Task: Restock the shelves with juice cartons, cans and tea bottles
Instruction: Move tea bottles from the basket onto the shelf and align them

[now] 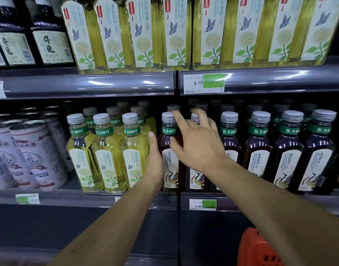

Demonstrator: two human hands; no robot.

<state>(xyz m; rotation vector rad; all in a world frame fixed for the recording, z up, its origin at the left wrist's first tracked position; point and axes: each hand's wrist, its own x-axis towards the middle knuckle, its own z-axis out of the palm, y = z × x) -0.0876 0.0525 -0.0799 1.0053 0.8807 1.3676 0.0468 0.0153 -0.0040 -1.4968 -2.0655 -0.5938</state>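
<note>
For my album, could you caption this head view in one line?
Both hands, left and right, reach open toward dark tea bottles beside yellow tea bottles on a shelf.

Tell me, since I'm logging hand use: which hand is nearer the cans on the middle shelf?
Left. The left hand sits at the boundary between yellow tea bottles and dark tea bottles, closer to the cans. The right hand is farther right, over the dark bottles.

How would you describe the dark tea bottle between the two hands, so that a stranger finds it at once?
Look at the middle shelf, where a yellow tea row meets a dark tea row. The bottle is the leftmost dark one in front, right beside the last yellow bottle. Unlike its dark neighbours, it has the left hand flat at its left side and the right hand spread over it.
</note>
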